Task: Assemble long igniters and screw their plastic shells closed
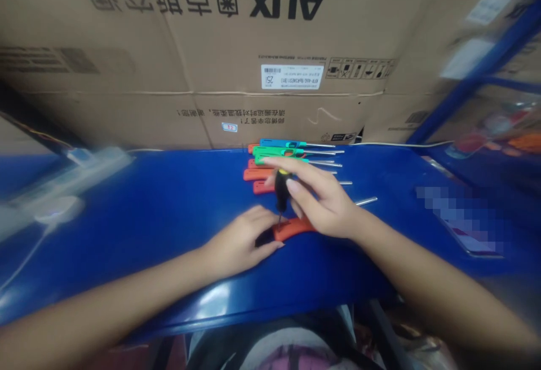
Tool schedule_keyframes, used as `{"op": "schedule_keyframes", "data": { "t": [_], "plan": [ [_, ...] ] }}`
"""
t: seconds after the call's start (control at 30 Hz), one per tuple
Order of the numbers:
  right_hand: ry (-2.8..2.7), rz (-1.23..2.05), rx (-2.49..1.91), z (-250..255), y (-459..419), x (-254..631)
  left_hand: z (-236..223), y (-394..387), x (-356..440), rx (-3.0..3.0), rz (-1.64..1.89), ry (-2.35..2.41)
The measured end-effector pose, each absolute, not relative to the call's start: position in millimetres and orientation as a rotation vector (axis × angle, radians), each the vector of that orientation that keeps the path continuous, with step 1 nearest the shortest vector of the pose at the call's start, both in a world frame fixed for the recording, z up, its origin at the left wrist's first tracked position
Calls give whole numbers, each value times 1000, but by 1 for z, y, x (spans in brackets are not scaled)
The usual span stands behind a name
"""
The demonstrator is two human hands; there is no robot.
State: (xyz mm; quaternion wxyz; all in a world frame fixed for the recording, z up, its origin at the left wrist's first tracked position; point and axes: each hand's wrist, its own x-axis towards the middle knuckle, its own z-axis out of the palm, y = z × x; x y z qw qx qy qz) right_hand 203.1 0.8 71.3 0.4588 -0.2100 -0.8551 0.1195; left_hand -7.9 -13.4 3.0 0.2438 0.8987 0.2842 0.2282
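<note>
An orange long-necked lighter (296, 227) lies on the blue table, its metal tube pointing right and up. My left hand (245, 239) grips the handle end of this lighter between thumb and fingers. In my right hand (323, 198) is a small black screwdriver (282, 190) with a yellow mark on top, held upright. The screwdriver's tip meets the handle near its left end. Just beyond, several more lighters lie in a row: orange ones (256, 174), green ones (274, 151) and a blue one (273, 143). My right hand partly covers the nearer ones.
A large cardboard box (203, 49) with upside-down print walls off the back of the blue table (160, 218). At left are a white power strip (88, 175) and a plugged-in charger (59, 210) with a cable. A phone-like flat object (469, 229), partly pixelated, lies at right.
</note>
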Motion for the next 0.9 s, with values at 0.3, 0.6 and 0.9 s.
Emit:
{"op": "schedule_keyframes", "data": {
  "t": [0.3,0.6,0.9],
  "plan": [
    [-2133,91,-502,73,12,219,19,-8,10,2538,472,863],
    [-2008,153,-508,68,12,212,-1,5,8,2382,648,797],
    [-2087,523,-423,76,-5,209,1,5,8,2408,664,739]
  ]
}}
